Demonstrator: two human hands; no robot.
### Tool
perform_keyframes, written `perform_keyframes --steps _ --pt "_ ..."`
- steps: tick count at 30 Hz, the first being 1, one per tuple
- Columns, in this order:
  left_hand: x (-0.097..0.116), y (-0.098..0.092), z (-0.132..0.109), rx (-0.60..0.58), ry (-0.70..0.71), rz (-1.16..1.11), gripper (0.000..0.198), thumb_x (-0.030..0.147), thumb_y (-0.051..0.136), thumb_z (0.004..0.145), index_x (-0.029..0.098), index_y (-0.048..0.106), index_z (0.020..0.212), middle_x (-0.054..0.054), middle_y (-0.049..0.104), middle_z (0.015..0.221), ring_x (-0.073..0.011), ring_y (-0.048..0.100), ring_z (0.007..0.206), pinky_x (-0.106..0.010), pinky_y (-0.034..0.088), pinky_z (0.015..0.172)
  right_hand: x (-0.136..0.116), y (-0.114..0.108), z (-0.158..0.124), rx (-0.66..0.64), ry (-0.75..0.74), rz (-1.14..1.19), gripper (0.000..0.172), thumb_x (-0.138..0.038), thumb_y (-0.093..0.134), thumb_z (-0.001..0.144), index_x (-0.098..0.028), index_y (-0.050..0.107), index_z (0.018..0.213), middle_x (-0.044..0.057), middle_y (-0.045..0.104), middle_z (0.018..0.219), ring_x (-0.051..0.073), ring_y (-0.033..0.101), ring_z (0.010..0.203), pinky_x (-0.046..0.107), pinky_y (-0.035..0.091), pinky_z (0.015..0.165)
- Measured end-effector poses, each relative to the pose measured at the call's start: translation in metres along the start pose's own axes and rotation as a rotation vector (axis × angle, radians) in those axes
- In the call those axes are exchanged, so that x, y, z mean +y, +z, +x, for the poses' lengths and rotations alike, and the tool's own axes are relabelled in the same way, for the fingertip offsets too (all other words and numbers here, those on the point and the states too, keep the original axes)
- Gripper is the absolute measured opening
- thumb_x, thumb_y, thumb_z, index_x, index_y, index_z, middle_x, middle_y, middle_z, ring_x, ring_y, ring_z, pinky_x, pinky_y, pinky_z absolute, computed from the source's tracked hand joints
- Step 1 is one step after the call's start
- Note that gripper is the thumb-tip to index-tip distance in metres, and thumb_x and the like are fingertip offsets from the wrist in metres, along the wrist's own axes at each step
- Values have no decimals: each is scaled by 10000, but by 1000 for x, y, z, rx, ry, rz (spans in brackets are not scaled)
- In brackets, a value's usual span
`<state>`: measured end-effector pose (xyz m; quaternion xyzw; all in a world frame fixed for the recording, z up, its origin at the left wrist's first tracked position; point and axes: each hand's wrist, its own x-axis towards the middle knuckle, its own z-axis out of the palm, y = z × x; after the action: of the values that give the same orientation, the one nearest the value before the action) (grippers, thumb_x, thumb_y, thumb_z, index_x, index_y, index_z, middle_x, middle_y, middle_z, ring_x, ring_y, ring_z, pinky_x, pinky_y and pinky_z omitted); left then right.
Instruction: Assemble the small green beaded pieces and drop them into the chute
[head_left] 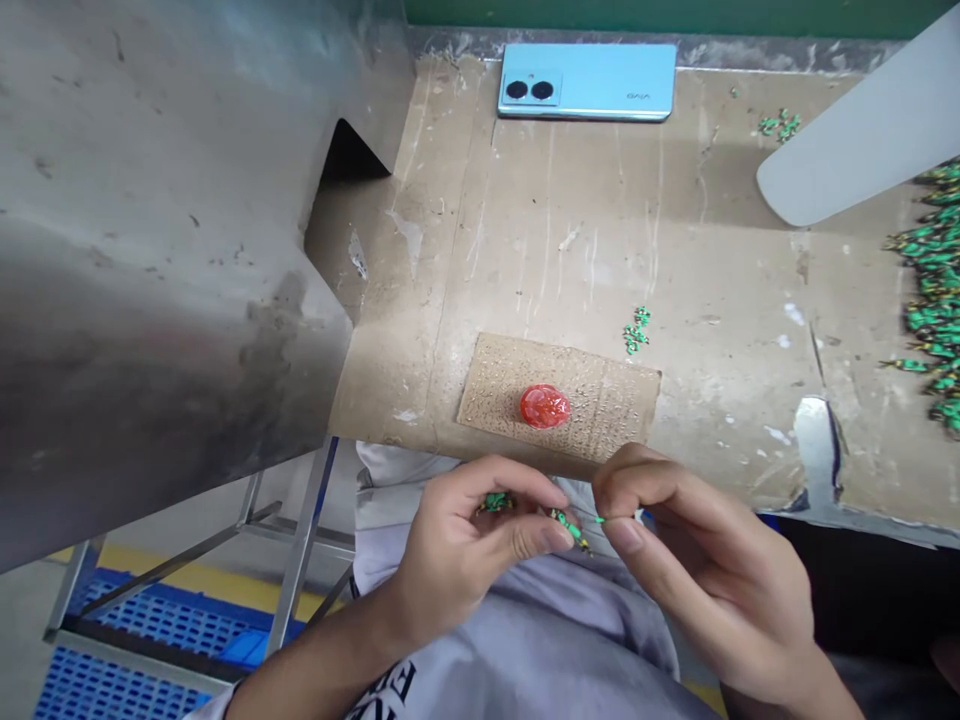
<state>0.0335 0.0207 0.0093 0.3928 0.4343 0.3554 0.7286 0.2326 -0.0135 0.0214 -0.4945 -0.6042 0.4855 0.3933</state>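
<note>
My left hand (480, 550) is closed, thumb and forefinger pinching a small green part with brass-coloured ends (570, 526). More of these green parts (496, 502) are tucked in its curled fingers. Close by on the right, my right hand (697, 560) pinches a tiny green piece (600, 520) between thumb and forefinger; most of it is hidden. Just beyond both hands, a small round tub of red, shiny paste (545, 406) rests on a speckled cardboard piece (480, 385). Tiny green pieces (637, 331) lie loose past the cardboard's right corner.
A light blue phone (600, 85) lies at the table's back edge. Green parts (937, 290) are heaped at far right, under a pale grey arm-like object (862, 130). Large metal sheeting (165, 250) closes off the left. The table covering (817, 440) is torn near the front.
</note>
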Motion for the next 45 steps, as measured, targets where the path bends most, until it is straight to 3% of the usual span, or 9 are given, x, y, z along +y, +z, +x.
perform_keyframes --steps 6,19,33,40,45 --pt "-3 1 -3 5 199 143 116 295 877 882 203 813 913 -23 797 817 -124 703 710 -184 550 641 -1 1 5 -79 34 -33 96 -176 545 1055 -254 574 1006 -1 621 841 144 607 720 266 505 616" --pt "-11 -2 -2 -26 287 239 130 311 839 920 190 793 920 -46 782 830 -150 682 696 -247 529 621 -5 -2 9 -111 55 -77 110 -170 567 1039 -255 579 969 -29 641 825 109 613 689 225 502 611" --pt "-20 -3 2 -81 449 212 87 156 854 893 183 777 921 -20 767 815 -144 695 748 -248 551 703 -11 -15 16 -233 43 -119 119 -176 570 1047 -237 610 953 -44 661 811 81 613 683 183 486 643" --pt "-18 -3 3 -38 425 218 83 212 864 886 190 785 879 -10 740 782 -139 680 711 -231 541 667 -12 -19 17 -264 47 -116 111 -191 550 1066 -247 629 1011 -39 692 878 84 653 753 188 512 703" --pt "-15 -2 7 -13 496 257 102 210 820 929 186 763 848 -9 730 777 -130 680 698 -212 541 643 -11 -15 13 -257 53 -96 78 -199 634 1029 -266 628 1068 -46 701 914 84 662 763 182 531 709"
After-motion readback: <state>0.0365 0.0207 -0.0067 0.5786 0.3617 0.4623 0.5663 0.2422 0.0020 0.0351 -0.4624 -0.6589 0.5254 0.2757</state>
